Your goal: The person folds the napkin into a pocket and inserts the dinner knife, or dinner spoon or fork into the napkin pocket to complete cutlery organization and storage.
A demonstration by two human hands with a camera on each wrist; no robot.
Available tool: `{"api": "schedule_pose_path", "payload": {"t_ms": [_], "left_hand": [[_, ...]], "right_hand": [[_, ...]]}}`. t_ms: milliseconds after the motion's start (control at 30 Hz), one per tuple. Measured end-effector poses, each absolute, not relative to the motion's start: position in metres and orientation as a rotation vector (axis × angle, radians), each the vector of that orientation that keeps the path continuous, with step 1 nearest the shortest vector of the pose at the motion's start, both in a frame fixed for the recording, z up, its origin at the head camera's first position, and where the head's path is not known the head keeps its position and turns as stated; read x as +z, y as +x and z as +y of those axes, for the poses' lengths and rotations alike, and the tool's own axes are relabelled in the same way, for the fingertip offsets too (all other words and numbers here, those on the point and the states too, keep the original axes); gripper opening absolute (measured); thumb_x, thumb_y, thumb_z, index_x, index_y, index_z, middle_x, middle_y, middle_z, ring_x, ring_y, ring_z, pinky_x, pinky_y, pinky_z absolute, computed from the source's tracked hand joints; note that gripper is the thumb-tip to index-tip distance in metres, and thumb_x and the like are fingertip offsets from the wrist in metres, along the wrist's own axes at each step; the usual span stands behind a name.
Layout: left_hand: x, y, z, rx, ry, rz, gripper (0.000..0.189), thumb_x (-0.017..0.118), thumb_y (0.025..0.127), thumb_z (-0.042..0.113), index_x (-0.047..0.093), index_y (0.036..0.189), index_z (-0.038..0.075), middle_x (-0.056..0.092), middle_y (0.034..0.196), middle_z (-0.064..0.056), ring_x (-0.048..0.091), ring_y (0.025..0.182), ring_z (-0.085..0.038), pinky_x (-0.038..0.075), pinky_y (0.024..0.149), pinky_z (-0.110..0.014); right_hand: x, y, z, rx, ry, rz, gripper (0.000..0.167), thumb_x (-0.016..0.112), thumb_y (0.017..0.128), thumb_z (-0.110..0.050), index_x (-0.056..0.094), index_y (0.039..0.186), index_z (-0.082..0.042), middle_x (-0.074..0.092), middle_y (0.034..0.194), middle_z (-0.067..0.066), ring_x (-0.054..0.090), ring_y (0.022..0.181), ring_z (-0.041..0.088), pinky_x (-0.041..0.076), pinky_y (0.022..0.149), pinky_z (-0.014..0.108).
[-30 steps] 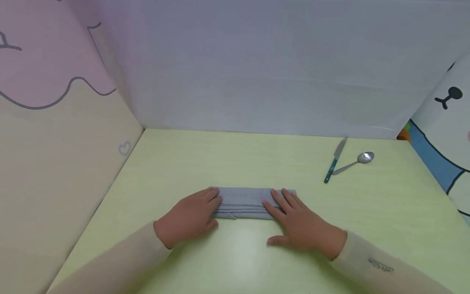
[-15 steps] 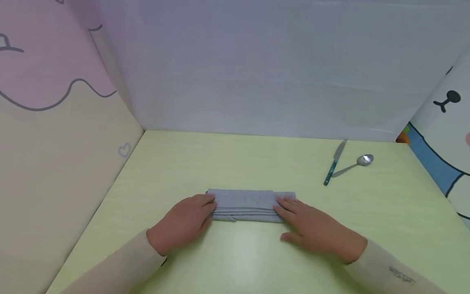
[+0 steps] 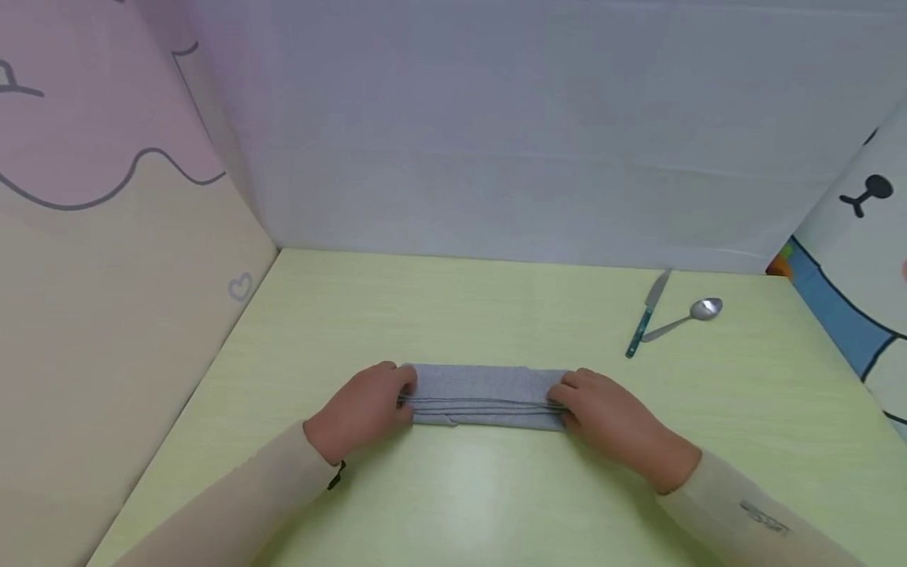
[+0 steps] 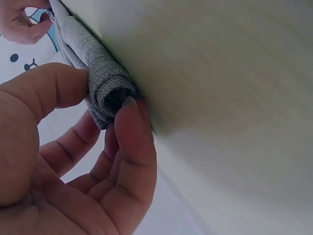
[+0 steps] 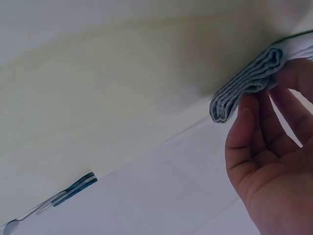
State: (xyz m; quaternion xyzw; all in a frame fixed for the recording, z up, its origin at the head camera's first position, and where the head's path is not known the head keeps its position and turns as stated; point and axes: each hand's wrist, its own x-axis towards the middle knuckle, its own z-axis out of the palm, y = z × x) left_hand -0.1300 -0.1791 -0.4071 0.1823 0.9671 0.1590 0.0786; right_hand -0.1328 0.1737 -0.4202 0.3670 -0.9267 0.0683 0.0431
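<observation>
A grey cloth [image 3: 482, 386], folded into a long flat strip, lies crosswise on the table in front of the person. Thumb and fingers of the left hand [image 3: 364, 413] pinch its left end. In the left wrist view that end of the cloth [image 4: 93, 56] shows as a rolled fold between the thumb and the fingertips. At the opposite end the right hand [image 3: 623, 429] pinches the strip with curled fingers. Several stacked layers of the cloth [image 5: 247, 83] show at this end in the right wrist view.
On the pale yellow-green table [image 3: 453, 504], a knife [image 3: 638, 332] with a teal handle lies at the back right. A metal spoon [image 3: 705, 309] lies beside it, its handle end close to the knife. Printed panels stand left and right, with a plain pale wall [image 3: 524, 142] behind.
Both hands lay flat on the cloth with fingers extended; now they have curled and pinch its two ends. The right hand has shifted outward to the right end. The cloth stays nearly in place.
</observation>
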Motion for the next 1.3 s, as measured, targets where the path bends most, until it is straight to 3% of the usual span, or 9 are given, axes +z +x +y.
{"api": "schedule_pose_path", "payload": {"t_ms": [300,700,933,1067,1300], "left_hand": [[-0.408,-0.130,-0.181,0.520,0.551,2.897,0.015,0.069,0.083,0.000,0.061,0.090,0.011,0.052,0.082,0.003,0.050,0.073,-0.013,0.046,0.068,-0.031],[-0.409,-0.127,-0.177,0.430,0.602,2.948,0.019,0.066,0.081,-0.004,0.057,0.086,0.012,0.049,0.080,0.000,0.050,0.071,-0.014,0.046,0.067,-0.031],[-0.408,-0.114,-0.170,0.207,0.684,3.068,0.014,0.071,0.081,-0.001,0.064,0.089,0.008,0.051,0.080,-0.003,0.054,0.066,-0.018,0.047,0.059,-0.031],[-0.407,-0.110,-0.165,0.186,0.702,3.083,0.014,0.072,0.081,-0.003,0.066,0.091,0.006,0.053,0.079,-0.005,0.056,0.066,-0.020,0.048,0.059,-0.032],[-0.407,-0.109,-0.162,0.174,0.621,3.023,0.018,0.073,0.086,0.001,0.067,0.103,0.003,0.060,0.090,-0.010,0.062,0.075,-0.023,0.054,0.068,-0.035]], "right_hand": [[-0.421,-0.131,0.171,0.138,1.236,-2.755,0.025,0.082,0.080,-0.001,0.063,0.095,-0.008,0.054,0.087,0.000,0.052,0.075,0.016,0.050,0.067,0.033],[-0.423,-0.117,0.166,0.062,1.273,-2.854,0.021,0.076,0.090,-0.002,0.062,0.105,-0.005,0.051,0.088,0.003,0.052,0.073,0.016,0.051,0.064,0.032],[-0.427,-0.128,0.167,-0.111,1.311,-2.662,0.028,0.081,0.086,0.001,0.060,0.102,-0.007,0.048,0.089,0.006,0.050,0.077,0.021,0.049,0.068,0.036],[-0.427,-0.124,0.165,-0.019,1.294,-2.675,0.026,0.078,0.085,0.004,0.058,0.097,-0.007,0.047,0.087,0.005,0.048,0.071,0.020,0.047,0.061,0.035],[-0.429,-0.107,0.164,0.131,1.184,-2.924,0.020,0.072,0.088,-0.014,0.062,0.105,-0.008,0.051,0.096,0.002,0.050,0.077,0.015,0.053,0.071,0.036]]}}
